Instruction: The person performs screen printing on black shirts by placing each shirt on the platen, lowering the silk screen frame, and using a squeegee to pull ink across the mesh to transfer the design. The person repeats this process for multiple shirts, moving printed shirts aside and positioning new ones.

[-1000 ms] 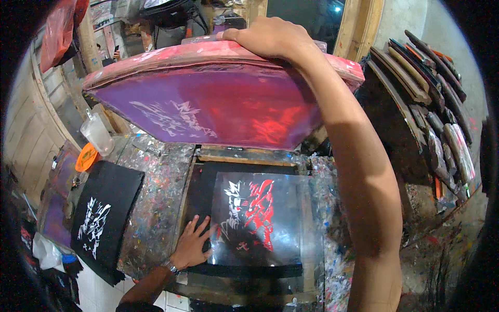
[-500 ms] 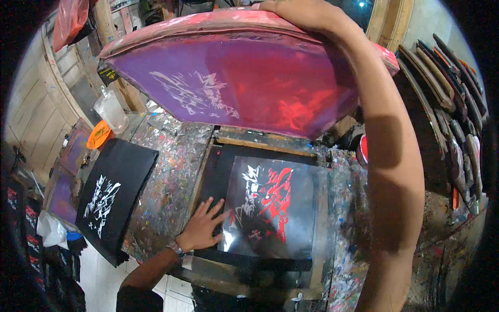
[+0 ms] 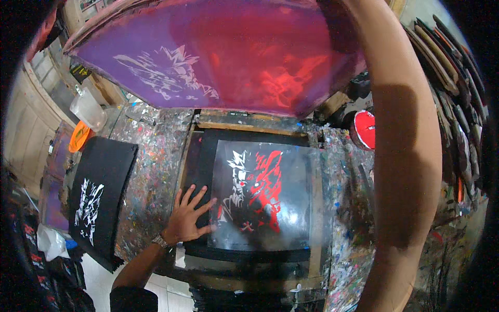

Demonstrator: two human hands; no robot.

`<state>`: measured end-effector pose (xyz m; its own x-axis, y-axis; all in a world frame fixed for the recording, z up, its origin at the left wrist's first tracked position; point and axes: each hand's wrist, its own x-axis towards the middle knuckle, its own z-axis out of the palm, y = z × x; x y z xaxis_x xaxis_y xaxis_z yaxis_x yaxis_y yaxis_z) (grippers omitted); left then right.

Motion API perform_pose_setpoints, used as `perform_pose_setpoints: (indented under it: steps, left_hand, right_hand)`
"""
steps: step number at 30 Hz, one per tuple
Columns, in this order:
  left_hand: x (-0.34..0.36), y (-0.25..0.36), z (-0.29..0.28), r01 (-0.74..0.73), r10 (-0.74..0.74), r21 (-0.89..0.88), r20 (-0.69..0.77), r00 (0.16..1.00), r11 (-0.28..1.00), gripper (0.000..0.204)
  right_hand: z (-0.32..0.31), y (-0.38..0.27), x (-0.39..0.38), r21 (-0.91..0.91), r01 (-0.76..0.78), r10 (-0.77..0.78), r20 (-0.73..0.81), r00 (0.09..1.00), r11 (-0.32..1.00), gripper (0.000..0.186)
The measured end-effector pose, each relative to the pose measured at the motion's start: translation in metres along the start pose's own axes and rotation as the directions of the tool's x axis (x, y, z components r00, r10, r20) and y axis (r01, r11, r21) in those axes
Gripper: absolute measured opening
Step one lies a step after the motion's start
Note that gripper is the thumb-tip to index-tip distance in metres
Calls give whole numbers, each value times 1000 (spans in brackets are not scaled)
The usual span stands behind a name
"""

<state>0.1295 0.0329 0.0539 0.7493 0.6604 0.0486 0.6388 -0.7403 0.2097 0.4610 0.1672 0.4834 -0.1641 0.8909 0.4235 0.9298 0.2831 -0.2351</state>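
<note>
Here's the left hand (image 3: 188,221), palm down, fingers fanned wide, its grip released. Thumb and forefinger reach the left edge of a clear, glossy, rectangular plastic sheet (image 3: 262,195), which lies over a black, flat, cloth-like panel (image 3: 205,166) at the middle of the paint-spattered worktop (image 3: 150,177), towards its near edge. A jagged design shows there, white on the left half and red on the right — on the sheet or beneath it, one cannot tell.

Up comes the bare right forearm (image 3: 403,119) along the right side; the right hand is beyond the view, so its grip cannot be told. Over the worktop's far edge looms a tilted purple-and-red printing screen (image 3: 208,57), raised well clear of the sheet.

At the left edge, a second black panel (image 3: 101,182) bears a white print. An orange plastic bowl (image 3: 80,137) sits by the far left corner, a round red-topped tub (image 3: 363,130) towards the far right.
</note>
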Motion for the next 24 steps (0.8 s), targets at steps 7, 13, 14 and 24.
perform_pose_setpoints:
  steps: [7,13,14,24]
  left_hand:
    - [8,10,-12,-42,42,-50,5,999,998,70]
    - [30,145,13,169,-252,-394,-169,953,904,46]
    - [45,170,29,14,-176,-554,-241,954,832,44]
    - [-42,62,-213,351,-186,271,-489,852,896,72]
  right_hand:
    - [-17,5,-5,-128,57,-50,54,997,990,61]
    - [8,-15,-41,-271,-176,146,-128,981,946,76]
    - [-1,-5,-37,-290,-72,36,-128,991,954,79]
    - [111,-110,-274,-328,83,-221,-410,885,941,47]
